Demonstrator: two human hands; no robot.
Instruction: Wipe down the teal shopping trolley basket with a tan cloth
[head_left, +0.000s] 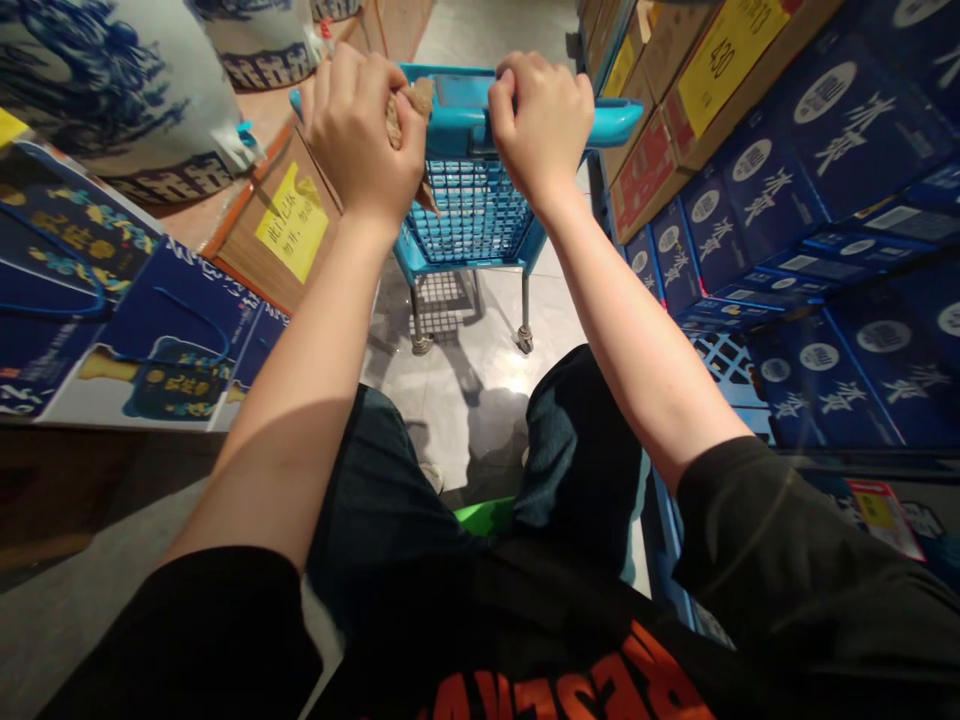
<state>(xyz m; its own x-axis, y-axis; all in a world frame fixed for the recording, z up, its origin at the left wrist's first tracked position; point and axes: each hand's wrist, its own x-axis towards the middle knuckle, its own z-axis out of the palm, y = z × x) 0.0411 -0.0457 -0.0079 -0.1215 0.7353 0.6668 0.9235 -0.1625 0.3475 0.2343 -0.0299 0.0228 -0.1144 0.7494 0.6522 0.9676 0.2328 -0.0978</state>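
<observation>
A blue shopping cart (469,205) stands in front of me, its mesh basket below a thick blue handle (461,100). My left hand (360,135) is wrapped round the left part of this handle. A crumpled, twisted brown thing (417,98), like cloth or paper, sticks out between its thumb and fingers; most of it is hidden. My right hand (541,120) closes over the handle on the right side, fingers curled over the top and the thumb bent beside them. Two of the cart's caster wheels (526,340) show on the floor.
Stacked blue boxes (750,175) and brown cartons (667,100) line the right side, close to my arm. Large blue-and-white jars (112,85) stand on the left, above gift bags (150,330) and a carton with a yellow sign (294,222). Pale floor tiles (480,425) run between.
</observation>
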